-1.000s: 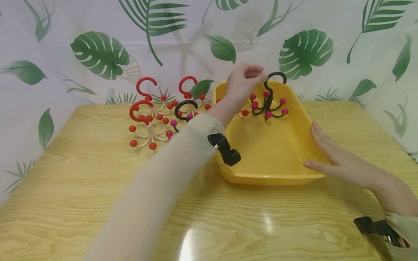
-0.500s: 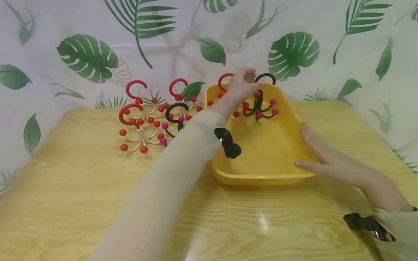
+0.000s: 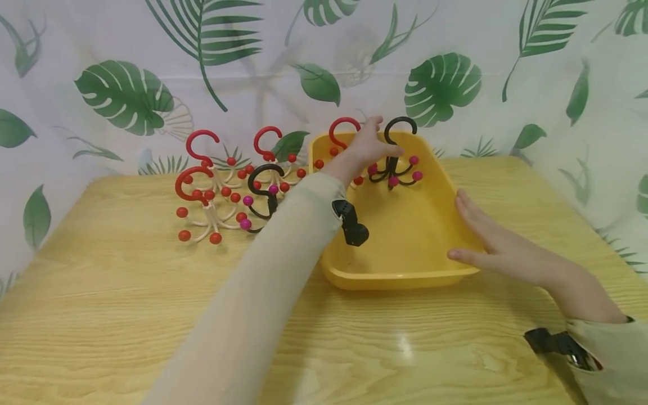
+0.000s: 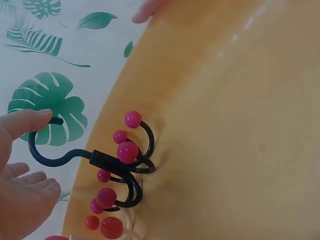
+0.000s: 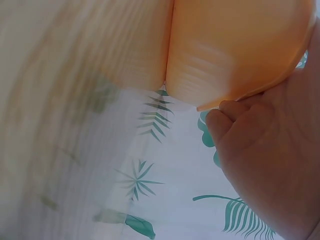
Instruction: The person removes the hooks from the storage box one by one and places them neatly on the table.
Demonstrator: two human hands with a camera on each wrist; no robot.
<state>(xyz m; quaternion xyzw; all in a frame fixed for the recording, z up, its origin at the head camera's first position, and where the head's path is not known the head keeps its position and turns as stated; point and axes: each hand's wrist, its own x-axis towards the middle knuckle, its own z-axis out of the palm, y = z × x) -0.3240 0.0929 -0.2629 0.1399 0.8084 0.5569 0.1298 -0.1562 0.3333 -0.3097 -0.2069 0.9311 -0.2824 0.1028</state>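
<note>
Noting the far end of a yellow plastic tub (image 3: 405, 247) with rounded corners: a black multi-armed hook hanger tipped with glossy magenta balls (image 4: 106, 161) stands inside it. Long axis roughly upright, stem rising from splayed arms to an open hook that clears the rim line.

Left hand (image 3: 361, 152) much the nearer. From the head view, hook and stem lie just to the right of these fingers, the thumb pointing across toward the hook's neck. From the left wrist view, part of the hook's curve shows between thumb and fingers; thumb overlaps the hook's tip. Whether it touches, cannot tell. Fingers loosely bent, thumb spread wide, no grip closed on anything.

Right hand (image 3: 511, 253) well apart, outside the near right part of the tub. Fingers fairly straight along the wall, thumb spread over the rim; no hanger held.

Close neighbour: a red-hooked hanger with cream arms and red balls (image 3: 332, 133), also in the tub, left of the black one, partly hidden by the left hand.
</note>
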